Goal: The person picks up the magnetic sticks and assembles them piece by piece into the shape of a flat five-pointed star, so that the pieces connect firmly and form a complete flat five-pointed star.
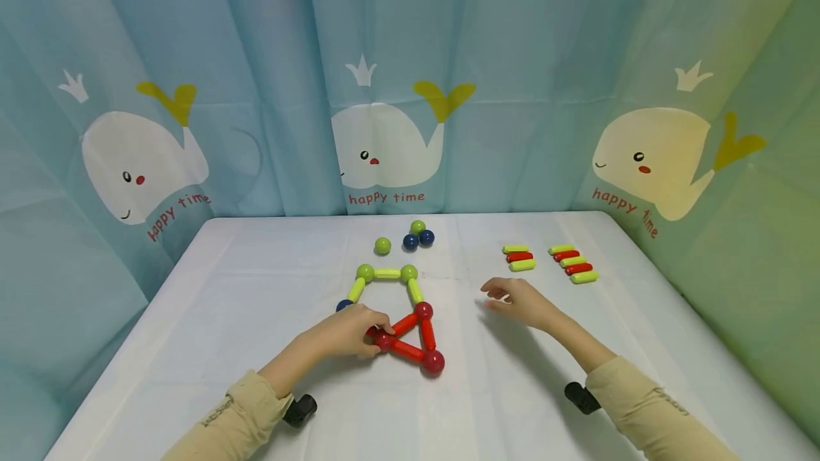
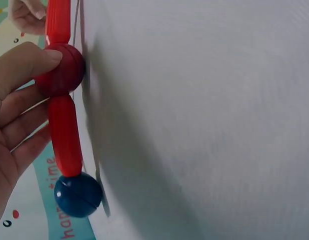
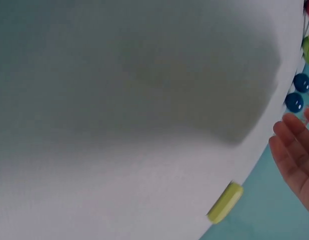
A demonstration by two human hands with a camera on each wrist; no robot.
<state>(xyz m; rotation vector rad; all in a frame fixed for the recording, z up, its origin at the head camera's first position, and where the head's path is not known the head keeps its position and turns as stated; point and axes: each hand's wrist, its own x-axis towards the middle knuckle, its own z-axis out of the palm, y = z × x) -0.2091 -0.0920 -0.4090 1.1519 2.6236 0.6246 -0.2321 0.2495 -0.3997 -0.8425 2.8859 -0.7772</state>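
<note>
My left hand (image 1: 349, 331) pinches a red ball (image 1: 383, 341) at the left corner of a red rod triangle; in the left wrist view the thumb lies on this red ball (image 2: 69, 70). From it a red rod (image 2: 65, 135) runs to a blue ball (image 2: 78, 194). Green rods and green balls (image 1: 408, 273) form the far side of the joined shape, and red balls (image 1: 433, 362) mark the triangle's other corners. My right hand (image 1: 522, 302) hovers right of the shape, fingers relaxed and holding nothing; its fingers (image 3: 294, 145) show at the right wrist view's edge.
Behind the shape lie a loose green ball (image 1: 382, 245) and a cluster of one green and two blue balls (image 1: 411, 242). Green and red rods (image 1: 522, 265) lie in two groups at the back right, the second group (image 1: 579, 269) farther right. A printed curtain (image 1: 288, 126) hangs behind the table.
</note>
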